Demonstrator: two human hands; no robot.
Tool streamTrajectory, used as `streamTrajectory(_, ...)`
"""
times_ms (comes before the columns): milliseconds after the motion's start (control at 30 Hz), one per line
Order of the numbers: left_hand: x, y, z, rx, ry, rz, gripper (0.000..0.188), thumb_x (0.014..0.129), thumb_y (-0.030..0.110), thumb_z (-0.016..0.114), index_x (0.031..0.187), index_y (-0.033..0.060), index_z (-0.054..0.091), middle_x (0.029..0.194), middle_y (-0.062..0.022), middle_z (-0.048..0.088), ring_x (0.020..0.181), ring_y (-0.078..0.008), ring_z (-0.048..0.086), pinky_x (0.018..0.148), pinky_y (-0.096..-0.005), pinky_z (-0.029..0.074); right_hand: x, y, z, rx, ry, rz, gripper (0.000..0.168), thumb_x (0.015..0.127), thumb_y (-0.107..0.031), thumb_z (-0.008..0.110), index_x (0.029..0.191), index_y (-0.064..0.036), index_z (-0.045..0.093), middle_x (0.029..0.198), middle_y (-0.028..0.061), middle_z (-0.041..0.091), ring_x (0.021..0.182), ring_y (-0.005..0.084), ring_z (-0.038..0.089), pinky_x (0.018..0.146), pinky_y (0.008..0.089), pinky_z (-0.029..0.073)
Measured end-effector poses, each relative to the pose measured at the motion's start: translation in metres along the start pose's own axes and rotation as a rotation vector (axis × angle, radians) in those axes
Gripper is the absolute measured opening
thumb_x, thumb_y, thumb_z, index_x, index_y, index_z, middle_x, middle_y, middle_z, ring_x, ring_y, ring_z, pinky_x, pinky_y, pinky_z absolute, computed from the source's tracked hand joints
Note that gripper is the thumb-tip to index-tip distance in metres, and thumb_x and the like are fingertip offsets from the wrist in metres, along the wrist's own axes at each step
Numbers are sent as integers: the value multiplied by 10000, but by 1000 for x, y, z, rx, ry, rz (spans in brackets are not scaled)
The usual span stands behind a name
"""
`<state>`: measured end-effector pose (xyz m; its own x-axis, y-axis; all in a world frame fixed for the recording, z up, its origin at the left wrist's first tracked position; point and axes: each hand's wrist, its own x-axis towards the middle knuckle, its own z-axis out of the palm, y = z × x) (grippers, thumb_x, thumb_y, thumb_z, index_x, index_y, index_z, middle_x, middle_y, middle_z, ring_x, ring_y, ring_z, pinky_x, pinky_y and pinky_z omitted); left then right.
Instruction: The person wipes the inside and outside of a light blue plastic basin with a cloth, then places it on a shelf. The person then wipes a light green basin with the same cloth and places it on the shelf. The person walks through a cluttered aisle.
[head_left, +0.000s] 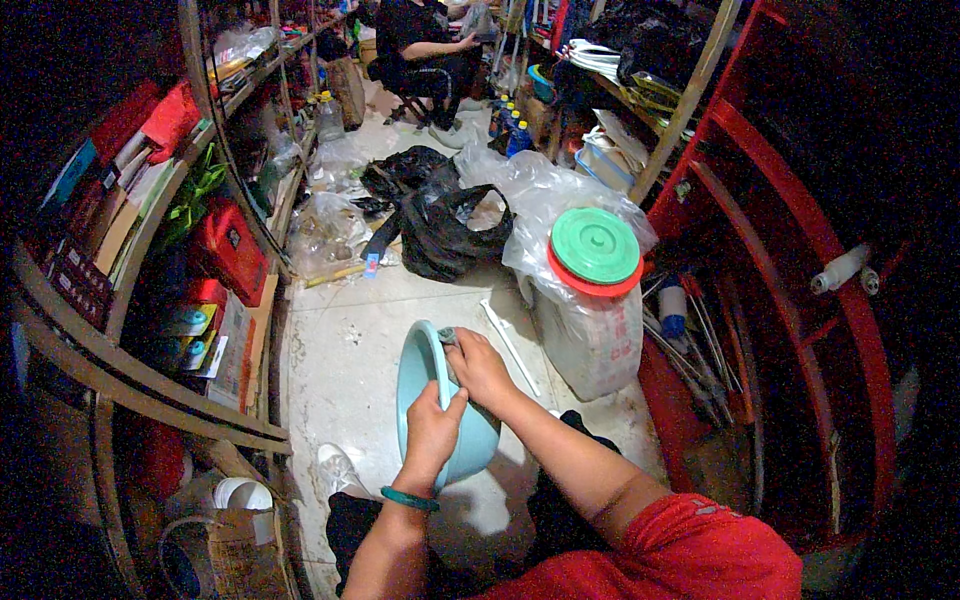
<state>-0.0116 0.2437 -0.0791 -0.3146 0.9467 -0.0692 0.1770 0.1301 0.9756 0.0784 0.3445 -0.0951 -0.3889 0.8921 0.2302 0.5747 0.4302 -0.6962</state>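
Note:
A light blue plastic basin (472, 442) is tipped on its side above the tiled floor, its mouth facing left. My left hand (433, 427) grips its near rim, fingers inside and thumb over the edge. On the wrist is a green bangle (409, 498). My right hand (480, 371) presses a grey cloth (448, 336) against the outer side, close to the far rim. Part of the cloth is hidden under the fingers.
Ahead lie black plastic bags (457, 225) and clear plastic bags (330, 225). A white sack (585, 345) bears green and red lids (596, 244). A white plastic strip (510, 349) lies on the floor. Loaded shelves (150, 217) line the left; another person (424, 52) sits at the back.

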Motion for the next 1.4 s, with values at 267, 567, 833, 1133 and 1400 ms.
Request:
streamTrajectory(267, -1, 6, -1, 15, 3, -8, 220, 805, 185, 625, 893, -13, 588, 777, -169, 630, 698, -242, 609, 649, -350, 462, 0, -5, -4, 11, -1, -4, 279, 820, -162, 515, 1034, 15, 534, 998, 216, 576, 977, 387, 525, 860, 438, 417)
streamTrajectory(567, -1, 9, 1, 3, -10, 3, 241, 811, 206, 627, 872, -23, 580, 739, -167, 624, 656, -232, 599, 619, -343, 460, -1, -1, -7, 18, 16, -25, 275, 828, -172, 502, 1027, 14, 540, 986, 216, 579, 972, 387, 527, 856, 439, 417)
streamTrajectory(833, 1, 1, 2, 0, -29, 7, 246, 808, 221, 632, 874, -11, 583, 727, -154, 618, 649, -205, 584, 617, -337, 456, -2, -2, -10, 22, 18, -22, 274, 828, -183, 502, 1021, 8, 541, 980, 213, 579, 963, 383, 529, 844, 447, 419)
streamTrajectory(1133, -1, 9, -3, 23, -57, 36, 234, 806, 217, 630, 871, -4, 588, 695, -128, 598, 634, -173, 547, 605, -324, 447, 2, 10, -17, -19, -19, -49, 339, 846, -262, 513, 1056, 4, 512, 1040, 209, 561, 995, 380, 517, 858, 447, 419)
streamTrajectory(1400, 2, 5, -9, 34, -25, -3, 250, 820, 246, 610, 840, -2, 588, 685, -93, 595, 632, -139, 529, 599, -307, 437, -8, 15, -4, -46, -71, -152, 436, 878, -242, 452, 1205, 46, 451, 1259, 208, 466, 1201, 355, 404, 1001, 419, 328)
